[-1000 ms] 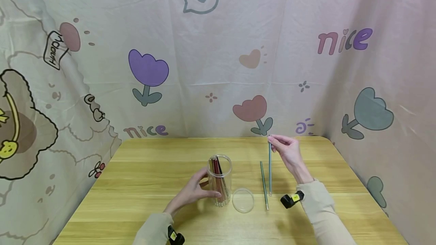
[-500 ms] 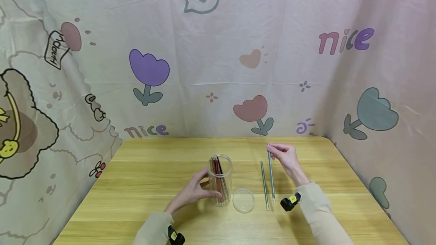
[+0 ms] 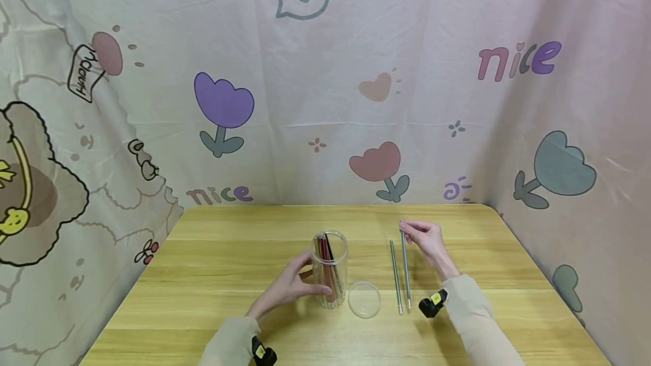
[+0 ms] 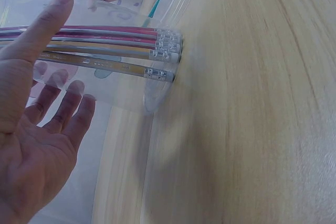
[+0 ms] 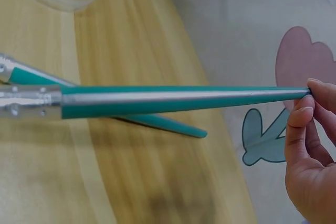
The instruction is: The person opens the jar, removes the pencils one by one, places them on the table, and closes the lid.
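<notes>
My left hand (image 3: 292, 282) grips a clear plastic jar (image 3: 342, 275) from its left side, thumb in front and fingers behind. Inside the jar lean several pencils (image 4: 126, 45) in red, yellow and dark colours, eraser ends down. My right hand (image 3: 427, 242) pinches a green-and-silver striped pencil (image 5: 184, 99) by its far tip, between thumb and fingertips. That pencil slants toward me, its eraser end low near the table. Just left of it a second green pencil (image 3: 395, 278) lies on the wood.
A round clear lid (image 3: 364, 300) lies on the wooden table (image 3: 229, 230) between the jar and the green pencils. A printed cloth (image 3: 305, 72) hangs behind the table and along both sides.
My right hand has come down and slightly toward me, lowering the pencil so that its eraser end sits nearer the front of the table. The left hand and jar stay put.
</notes>
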Available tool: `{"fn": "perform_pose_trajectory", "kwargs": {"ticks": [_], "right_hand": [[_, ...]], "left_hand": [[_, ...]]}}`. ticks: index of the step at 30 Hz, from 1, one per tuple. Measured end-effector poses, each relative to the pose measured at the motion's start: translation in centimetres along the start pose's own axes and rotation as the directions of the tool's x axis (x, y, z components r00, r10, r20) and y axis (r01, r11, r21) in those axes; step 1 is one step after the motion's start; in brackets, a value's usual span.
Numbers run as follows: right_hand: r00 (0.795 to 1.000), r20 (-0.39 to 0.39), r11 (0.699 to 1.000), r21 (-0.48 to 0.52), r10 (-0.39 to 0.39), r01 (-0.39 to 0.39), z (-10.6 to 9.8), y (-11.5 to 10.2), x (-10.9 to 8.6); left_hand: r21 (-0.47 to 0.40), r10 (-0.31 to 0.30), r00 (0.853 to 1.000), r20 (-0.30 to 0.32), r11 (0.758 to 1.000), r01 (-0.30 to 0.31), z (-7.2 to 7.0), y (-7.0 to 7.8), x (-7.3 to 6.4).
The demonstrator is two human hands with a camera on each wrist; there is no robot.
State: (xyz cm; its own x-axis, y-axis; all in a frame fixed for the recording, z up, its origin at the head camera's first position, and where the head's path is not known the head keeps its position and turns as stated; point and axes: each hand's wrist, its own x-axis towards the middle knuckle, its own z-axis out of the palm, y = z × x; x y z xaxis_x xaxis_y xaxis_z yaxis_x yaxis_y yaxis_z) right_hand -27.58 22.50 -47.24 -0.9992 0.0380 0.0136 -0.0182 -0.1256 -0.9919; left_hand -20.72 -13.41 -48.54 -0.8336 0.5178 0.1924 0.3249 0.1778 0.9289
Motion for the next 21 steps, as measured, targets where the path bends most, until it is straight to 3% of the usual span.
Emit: {"fn": "perform_pose_trajectory", "kwargs": {"ticks": [15, 21], "right_hand": [[0.998, -0.042, 0.996, -0.067, 0.054, -0.057, 0.0, 1.5, 0.1], [0.998, -0.015, 0.99, -0.13, 0.057, -0.059, -0.2, 2.0, 0.3]], "left_hand": [[0.013, 0.004, 1.0, -0.004, 1.0, -0.004, 0.0, 0.2, 0.0], [0.01, -0.004, 1.0, -0.005, 1.0, 0.004, 0.0, 0.3, 0.0]]}}
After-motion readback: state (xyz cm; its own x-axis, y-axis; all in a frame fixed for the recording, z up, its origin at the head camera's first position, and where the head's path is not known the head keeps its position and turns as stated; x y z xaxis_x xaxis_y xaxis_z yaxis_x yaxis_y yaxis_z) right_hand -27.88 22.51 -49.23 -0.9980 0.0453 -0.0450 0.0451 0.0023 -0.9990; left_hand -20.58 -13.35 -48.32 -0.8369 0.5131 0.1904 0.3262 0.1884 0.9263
